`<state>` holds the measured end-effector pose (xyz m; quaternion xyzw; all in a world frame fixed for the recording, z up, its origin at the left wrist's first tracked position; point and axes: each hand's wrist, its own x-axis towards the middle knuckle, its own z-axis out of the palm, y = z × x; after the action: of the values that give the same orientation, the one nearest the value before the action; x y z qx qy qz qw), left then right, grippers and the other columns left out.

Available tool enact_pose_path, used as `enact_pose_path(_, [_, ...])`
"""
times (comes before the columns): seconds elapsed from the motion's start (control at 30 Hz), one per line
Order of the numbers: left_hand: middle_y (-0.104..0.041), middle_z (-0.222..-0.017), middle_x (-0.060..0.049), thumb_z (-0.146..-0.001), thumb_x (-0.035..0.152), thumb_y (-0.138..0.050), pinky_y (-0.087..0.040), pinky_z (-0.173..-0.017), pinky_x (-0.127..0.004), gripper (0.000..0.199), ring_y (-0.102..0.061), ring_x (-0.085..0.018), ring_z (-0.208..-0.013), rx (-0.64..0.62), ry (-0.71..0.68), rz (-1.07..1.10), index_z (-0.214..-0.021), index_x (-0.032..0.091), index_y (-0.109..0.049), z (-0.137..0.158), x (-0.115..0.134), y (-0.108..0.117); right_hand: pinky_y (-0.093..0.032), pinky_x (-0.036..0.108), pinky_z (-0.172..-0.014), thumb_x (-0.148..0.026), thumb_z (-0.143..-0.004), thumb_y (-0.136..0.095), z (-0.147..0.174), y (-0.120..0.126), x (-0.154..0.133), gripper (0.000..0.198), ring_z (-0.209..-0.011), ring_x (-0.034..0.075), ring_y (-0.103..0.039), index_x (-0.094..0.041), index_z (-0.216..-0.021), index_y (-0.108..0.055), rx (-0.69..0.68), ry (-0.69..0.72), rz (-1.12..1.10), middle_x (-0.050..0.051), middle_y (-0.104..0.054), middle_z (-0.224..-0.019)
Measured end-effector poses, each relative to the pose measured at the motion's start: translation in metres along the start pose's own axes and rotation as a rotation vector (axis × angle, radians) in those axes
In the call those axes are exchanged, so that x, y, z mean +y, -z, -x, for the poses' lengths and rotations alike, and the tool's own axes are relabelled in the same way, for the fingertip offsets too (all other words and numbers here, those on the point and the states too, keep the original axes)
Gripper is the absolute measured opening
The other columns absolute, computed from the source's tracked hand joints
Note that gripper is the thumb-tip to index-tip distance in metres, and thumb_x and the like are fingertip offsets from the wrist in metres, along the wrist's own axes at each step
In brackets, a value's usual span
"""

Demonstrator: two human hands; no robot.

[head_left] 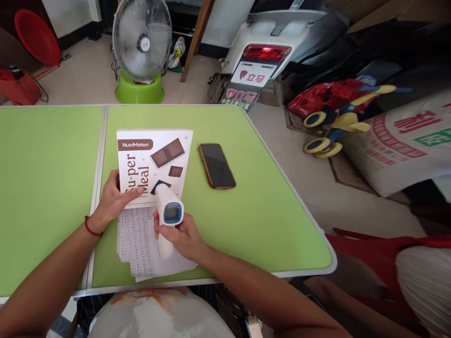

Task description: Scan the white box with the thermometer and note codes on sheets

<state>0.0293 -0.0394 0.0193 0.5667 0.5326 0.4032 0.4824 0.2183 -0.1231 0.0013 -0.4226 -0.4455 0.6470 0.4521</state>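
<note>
My right hand (183,237) grips a white infrared thermometer (168,212) with a blue-rimmed screen, its nose aimed at a white "NutriMotion Super Meal" box (155,162) lying flat on the green table (268,216). My left hand (114,197) rests on the box's left edge, fingers on its printed face. A red cord circles that wrist. Under the box and my hands lies a stack of printed paper sheets (141,249).
A dark phone (216,165) in a brown case lies face up to the right of the box. Beyond the table stand a fan (143,40) on a green base, a scooter's rear (262,56) and a toy (334,117). The table's right edge curves near a red cloth.
</note>
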Motion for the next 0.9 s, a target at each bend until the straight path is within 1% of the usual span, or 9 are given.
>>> enact_pose_path(0.1, [-0.064,-0.124,-0.018,-0.064,0.059,-0.084,-0.05,-0.093,-0.057,0.077,-0.062,-0.038,-0.111,0.005,-0.003,-0.012,-0.118,0.016,-0.052,-0.0009,-0.0003,0.0001,-0.044,0.03,-0.057,-0.056,-0.071,-0.071,-0.0008,-0.0003,-0.0022,0.039,-0.061,0.014,-0.049,-0.021,-0.073,-0.055,0.0,0.009,0.018,0.0,-0.054,-0.069])
enact_pose_path(0.2, [-0.065,-0.121,-0.018,-0.062,0.059,-0.085,-0.051,-0.091,-0.057,0.078,-0.063,-0.038,-0.109,-0.002,0.005,0.009,-0.118,0.015,-0.052,-0.002,0.0002,-0.0001,-0.043,0.03,-0.057,-0.055,-0.071,-0.071,-0.0015,-0.0005,-0.0039,0.037,-0.062,0.014,-0.05,-0.021,-0.075,-0.056,-0.001,0.021,0.017,0.0,-0.056,-0.07])
enact_pose_path(0.37, [-0.066,-0.118,-0.017,-0.061,0.06,-0.085,-0.051,-0.09,-0.055,0.077,-0.063,-0.038,-0.108,0.001,0.006,-0.001,-0.116,0.016,-0.053,-0.003,0.0013,0.0,-0.044,0.03,-0.057,-0.058,-0.071,-0.071,-0.0019,0.0005,-0.0047,0.04,-0.061,0.014,-0.05,-0.021,-0.074,-0.056,-0.01,0.04,0.009,0.0,-0.056,-0.068])
enact_pose_path(0.67, [-0.067,-0.115,-0.014,-0.064,0.051,-0.087,-0.053,-0.087,-0.052,0.067,-0.064,-0.036,-0.105,0.01,-0.006,0.019,-0.113,0.018,-0.057,-0.0028,0.0009,0.0007,-0.043,0.028,-0.053,-0.065,-0.069,-0.07,-0.0025,-0.0001,-0.0071,0.047,-0.058,0.013,-0.049,-0.021,-0.071,-0.054,0.004,0.018,0.042,-0.001,-0.054,-0.065])
enact_pose_path(0.8, [-0.068,-0.114,-0.013,-0.064,0.048,-0.088,-0.054,-0.084,-0.051,0.066,-0.065,-0.035,-0.104,-0.006,-0.018,0.033,-0.114,0.017,-0.058,-0.0041,-0.0018,0.0012,-0.043,0.028,-0.052,-0.064,-0.068,-0.071,-0.0031,0.0001,-0.0073,0.046,-0.057,0.013,-0.049,-0.021,-0.07,-0.053,0.007,0.011,0.044,-0.002,-0.052,-0.064])
enact_pose_path(0.9, [-0.068,-0.113,-0.013,-0.061,0.045,-0.091,-0.056,-0.082,-0.049,0.067,-0.066,-0.035,-0.103,-0.006,-0.026,0.076,-0.114,0.018,-0.058,-0.0056,-0.0059,0.0017,-0.043,0.028,-0.053,-0.062,-0.069,-0.071,-0.0032,0.0005,-0.0072,0.044,-0.058,0.013,-0.049,-0.022,-0.069,-0.051,0.005,0.006,0.039,-0.002,-0.051,-0.064])
